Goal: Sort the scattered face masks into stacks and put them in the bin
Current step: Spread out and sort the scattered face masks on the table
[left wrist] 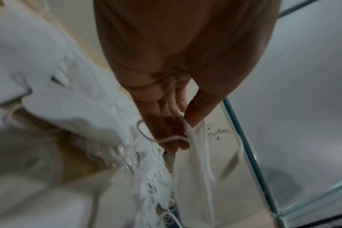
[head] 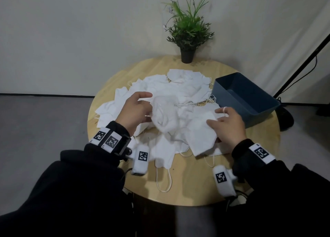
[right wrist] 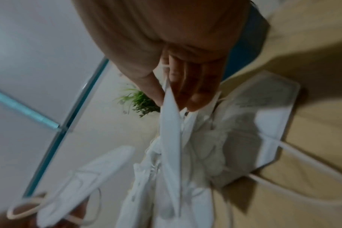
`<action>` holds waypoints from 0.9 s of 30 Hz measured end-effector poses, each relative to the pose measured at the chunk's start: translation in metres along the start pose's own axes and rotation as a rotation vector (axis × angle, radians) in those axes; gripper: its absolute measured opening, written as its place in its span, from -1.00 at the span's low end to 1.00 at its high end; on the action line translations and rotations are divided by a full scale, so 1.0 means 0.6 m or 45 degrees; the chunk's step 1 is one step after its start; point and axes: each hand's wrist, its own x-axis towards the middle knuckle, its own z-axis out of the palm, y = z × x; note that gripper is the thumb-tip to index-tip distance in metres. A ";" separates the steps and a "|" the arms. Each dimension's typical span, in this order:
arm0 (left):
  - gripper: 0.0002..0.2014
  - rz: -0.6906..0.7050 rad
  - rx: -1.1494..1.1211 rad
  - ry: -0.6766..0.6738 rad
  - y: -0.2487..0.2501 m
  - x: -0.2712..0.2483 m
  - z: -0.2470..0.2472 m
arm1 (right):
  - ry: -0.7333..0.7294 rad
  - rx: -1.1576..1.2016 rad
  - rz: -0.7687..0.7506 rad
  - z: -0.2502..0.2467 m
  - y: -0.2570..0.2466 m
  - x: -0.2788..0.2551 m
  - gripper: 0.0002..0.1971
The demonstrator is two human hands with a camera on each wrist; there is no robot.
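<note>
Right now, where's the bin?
In the head view the bin sits at the right edge of the table, just beyond the right hand and beside the mask pile.

A potted plant [head: 188,31] stands at the far edge of the round wooden table [head: 187,186].

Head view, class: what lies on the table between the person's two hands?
In the head view, between the left hand and right hand lies a heap of white face masks, ear loops tangled.

Right hand [right wrist: 178,64] pinches mask [right wrist: 171,123] (edge-on, blurred).
</note>
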 end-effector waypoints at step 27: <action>-0.85 0.002 0.329 0.082 0.002 0.016 -0.029 | -0.023 -0.488 0.203 -0.068 0.066 0.029 -0.31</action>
